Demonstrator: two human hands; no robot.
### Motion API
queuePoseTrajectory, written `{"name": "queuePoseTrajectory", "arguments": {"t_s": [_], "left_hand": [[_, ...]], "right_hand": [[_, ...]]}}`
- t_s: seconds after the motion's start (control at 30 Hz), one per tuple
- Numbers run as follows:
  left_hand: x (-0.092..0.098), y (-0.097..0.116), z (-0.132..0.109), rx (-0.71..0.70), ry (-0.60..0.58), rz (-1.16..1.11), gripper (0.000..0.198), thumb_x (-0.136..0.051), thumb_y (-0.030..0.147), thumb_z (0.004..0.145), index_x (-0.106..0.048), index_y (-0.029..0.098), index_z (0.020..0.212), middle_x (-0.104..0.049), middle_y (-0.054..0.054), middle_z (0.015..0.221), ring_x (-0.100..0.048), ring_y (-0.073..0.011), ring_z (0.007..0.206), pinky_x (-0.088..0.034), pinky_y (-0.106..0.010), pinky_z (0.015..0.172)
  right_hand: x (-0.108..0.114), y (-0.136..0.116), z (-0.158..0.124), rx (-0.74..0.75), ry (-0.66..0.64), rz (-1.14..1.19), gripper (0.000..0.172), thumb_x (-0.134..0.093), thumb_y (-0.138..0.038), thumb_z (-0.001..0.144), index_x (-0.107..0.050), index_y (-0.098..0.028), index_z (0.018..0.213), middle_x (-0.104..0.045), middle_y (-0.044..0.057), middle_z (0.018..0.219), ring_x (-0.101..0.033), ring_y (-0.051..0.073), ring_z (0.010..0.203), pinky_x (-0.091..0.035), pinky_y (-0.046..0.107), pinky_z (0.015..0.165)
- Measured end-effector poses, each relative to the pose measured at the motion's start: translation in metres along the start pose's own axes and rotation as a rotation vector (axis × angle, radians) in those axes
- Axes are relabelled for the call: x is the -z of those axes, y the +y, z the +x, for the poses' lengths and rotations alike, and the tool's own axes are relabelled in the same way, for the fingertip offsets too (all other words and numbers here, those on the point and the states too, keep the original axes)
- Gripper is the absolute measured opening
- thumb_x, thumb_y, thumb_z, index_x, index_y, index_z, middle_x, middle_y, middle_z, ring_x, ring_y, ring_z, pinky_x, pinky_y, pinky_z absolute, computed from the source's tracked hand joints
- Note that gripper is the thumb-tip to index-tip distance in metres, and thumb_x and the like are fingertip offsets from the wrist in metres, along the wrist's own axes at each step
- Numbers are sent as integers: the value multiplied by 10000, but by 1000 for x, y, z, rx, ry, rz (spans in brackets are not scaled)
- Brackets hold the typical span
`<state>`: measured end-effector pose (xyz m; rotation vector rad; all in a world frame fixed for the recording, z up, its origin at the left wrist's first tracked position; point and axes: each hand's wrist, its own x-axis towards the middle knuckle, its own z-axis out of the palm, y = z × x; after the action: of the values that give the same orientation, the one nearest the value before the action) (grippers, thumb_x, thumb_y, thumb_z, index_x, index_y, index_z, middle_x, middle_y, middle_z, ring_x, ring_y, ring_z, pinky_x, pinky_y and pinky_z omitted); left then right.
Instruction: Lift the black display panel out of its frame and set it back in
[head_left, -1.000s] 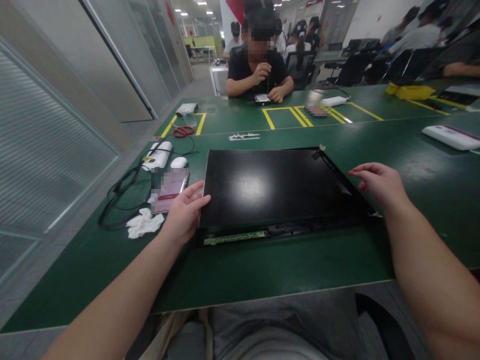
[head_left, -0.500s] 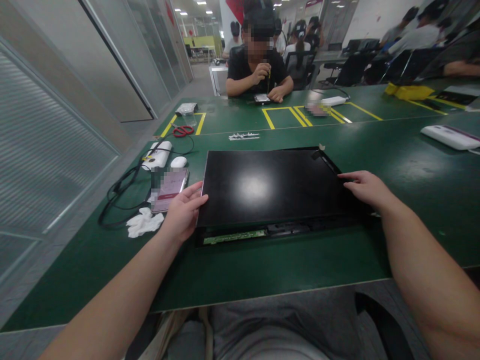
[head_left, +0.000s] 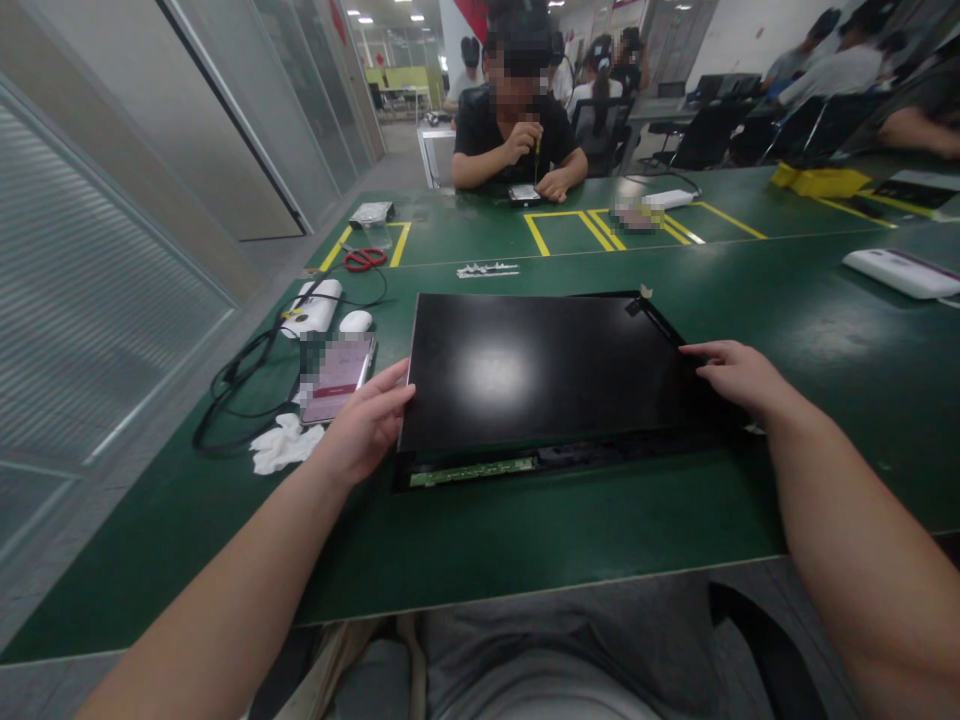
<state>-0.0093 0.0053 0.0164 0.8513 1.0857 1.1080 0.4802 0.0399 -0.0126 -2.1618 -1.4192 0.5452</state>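
Note:
A black LCD screen panel (head_left: 555, 370) lies over a black frame (head_left: 592, 452), its left side raised and tilted above it. Along the frame's near edge shows a green circuit board (head_left: 472, 472). My left hand (head_left: 371, 420) holds the panel's left edge, thumb on top and fingers beneath. At the opposite side my right hand (head_left: 739, 375) grips the right edge, index finger stretched along it; its lower fingers are partly hidden. A small piece of pale tape (head_left: 646, 292) sticks up at the far right corner of the frame.
On the green table (head_left: 540, 545), left of the panel, are a phone (head_left: 341, 380), crumpled tissue (head_left: 285, 443), a white mouse (head_left: 355, 321), black cables and red scissors (head_left: 365, 260). White strips (head_left: 487, 270) lie beyond the panel. Across sits a person (head_left: 517, 130) holding a screwdriver.
The panel's left side has risen slightly and its left edge has shifted a little to the right with my left hand. My right hand stays at the right edge.

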Motion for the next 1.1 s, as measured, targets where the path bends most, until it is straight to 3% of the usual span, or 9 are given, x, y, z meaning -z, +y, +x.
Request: {"name": "queuePoseTrajectory", "arguments": {"t_s": [0.17,0.3,0.5,0.73,0.97,1.1], "left_hand": [[-1,1,-1,31,17,59,666,-833,129,707,-675,152,1354,-832,-89,964,-800,-243,822,-630,-273,654],[0,-1,1,23,17,85,626,-853,84,647,-673,129,1245,-819,-67,857,-790,-227,734,-631,-284,652],[0,-5,1,12,6,120,598,-859,111,639,-654,129,1201,-813,-62,854,-793,-237,738,-627,-300,658],[0,-5,1,11,34,142,723,-862,99,650,-579,143,1313,-803,-56,864,-800,-268,798,-610,-302,653],[2,-4,1,2,15,181,628,-915,187,617,-587,180,1153,-782,-33,826,-772,-254,714,-609,-340,645],[6,-7,3,-105,55,249,590,-942,229,584,-666,173,1101,-776,-55,918,-754,-261,898,-601,-375,823]], "right_hand": [[3,-10,-5,-40,-37,-60,559,-597,-103,742,-765,-147,1274,-628,5,643,-528,162,584,-412,291,601],[4,-14,-8,-45,-39,-80,542,-590,-112,778,-758,-143,1293,-621,9,652,-534,166,607,-414,294,621],[4,-12,-7,-37,-38,-89,581,-580,-85,749,-757,-154,1298,-604,-5,631,-524,162,582,-404,291,597],[4,-11,-6,-42,-28,-93,592,-574,-61,746,-759,-159,1299,-597,-5,627,-531,163,582,-406,290,594],[3,-8,-5,-49,-47,-90,604,-577,-62,749,-750,-158,1320,-605,-1,628,-515,164,555,-385,290,563],[3,-7,-3,-50,-36,-88,581,-586,-70,760,-757,-152,1308,-631,14,678,-541,169,601,-404,290,594]]}}
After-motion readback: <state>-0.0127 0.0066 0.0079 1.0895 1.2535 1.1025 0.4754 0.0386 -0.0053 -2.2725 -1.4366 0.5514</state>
